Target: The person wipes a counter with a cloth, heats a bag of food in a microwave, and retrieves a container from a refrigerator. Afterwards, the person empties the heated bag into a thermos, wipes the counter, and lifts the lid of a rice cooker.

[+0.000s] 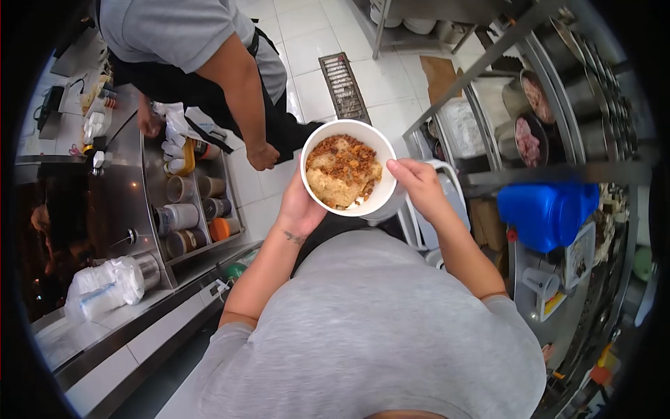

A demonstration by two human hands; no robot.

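A round white bowl (388, 147) is held up in front of my body, between both hands. Inside lies food (343, 172): a pale tan mash with reddish-brown crumbly bits over its upper part. My left hand (303, 202) wraps the bowl's lower left side, its fingers mostly hidden underneath. At the right rim, my right hand (415, 183) pinches the edge, thumb and fingers together.
A co-worker (181, 49) in a grey shirt and black apron stands at the upper left beside a steel counter (150, 188) with jars. On the right are metal racks (481, 119) and a blue container (548, 213). A floor drain (343, 87) lies ahead.
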